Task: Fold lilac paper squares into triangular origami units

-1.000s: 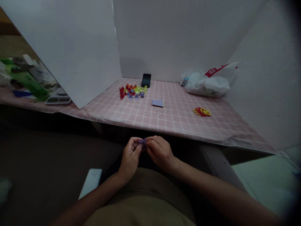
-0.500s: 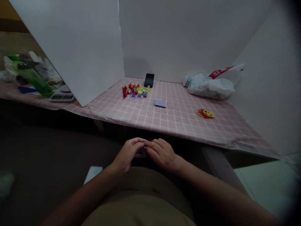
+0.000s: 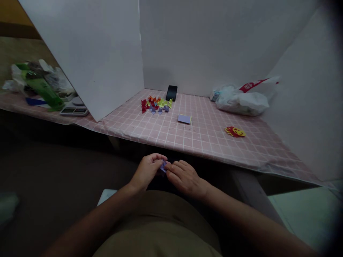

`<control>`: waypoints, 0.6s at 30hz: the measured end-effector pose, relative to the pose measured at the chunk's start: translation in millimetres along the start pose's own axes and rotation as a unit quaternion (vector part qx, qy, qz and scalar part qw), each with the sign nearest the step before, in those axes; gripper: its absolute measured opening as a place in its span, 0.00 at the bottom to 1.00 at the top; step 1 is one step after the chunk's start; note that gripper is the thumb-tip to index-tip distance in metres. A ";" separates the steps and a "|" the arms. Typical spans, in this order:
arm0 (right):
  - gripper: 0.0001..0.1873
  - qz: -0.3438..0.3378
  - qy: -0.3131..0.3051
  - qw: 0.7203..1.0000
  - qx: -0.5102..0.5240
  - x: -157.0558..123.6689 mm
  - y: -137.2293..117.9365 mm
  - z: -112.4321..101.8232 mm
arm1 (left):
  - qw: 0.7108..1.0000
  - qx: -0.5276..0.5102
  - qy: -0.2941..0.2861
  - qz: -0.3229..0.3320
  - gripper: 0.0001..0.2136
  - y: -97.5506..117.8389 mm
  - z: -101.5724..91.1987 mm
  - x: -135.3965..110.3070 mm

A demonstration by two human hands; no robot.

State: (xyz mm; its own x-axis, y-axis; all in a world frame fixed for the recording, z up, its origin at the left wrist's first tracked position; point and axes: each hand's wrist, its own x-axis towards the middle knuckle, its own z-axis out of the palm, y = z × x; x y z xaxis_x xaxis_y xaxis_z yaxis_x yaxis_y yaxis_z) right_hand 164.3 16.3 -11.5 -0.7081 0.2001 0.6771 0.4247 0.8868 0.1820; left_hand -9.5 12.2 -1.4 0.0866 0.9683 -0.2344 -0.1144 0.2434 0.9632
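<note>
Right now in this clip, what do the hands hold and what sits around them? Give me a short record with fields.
Left hand: pinches a small purple paper piece
Right hand: fingers on the same piece
Hands' place: in front of the table's near edge, above the lap
Fold detail: too small to tell
Table: pink checked cover
Left of table centre: cluster of folded papers, red, orange, yellow, purple
Behind cluster: dark phone
Centre: purple-topped paper stack
Right: red and yellow cutouts; white plastic bag behind

Comprises white panels at left, back and right; includes pink, white-gridded tabletop, reaching past left panel; pale floor, lower right; dim, greyish light.
</note>
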 end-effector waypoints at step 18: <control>0.13 0.072 0.033 0.996 0.051 0.8 -2.6 3.4 | 0.995 0.020 0.005 0.095 0.09 -6.5 4.9 1.2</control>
State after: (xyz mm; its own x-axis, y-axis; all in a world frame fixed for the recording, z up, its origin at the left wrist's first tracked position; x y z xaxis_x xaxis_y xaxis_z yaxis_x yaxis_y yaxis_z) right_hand 160.7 15.5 -13.9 -0.6045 0.3039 0.7364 0.4570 0.8894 0.0081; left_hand -3.8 11.6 -7.3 0.0579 0.9971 -0.0488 -0.0885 0.0538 0.9946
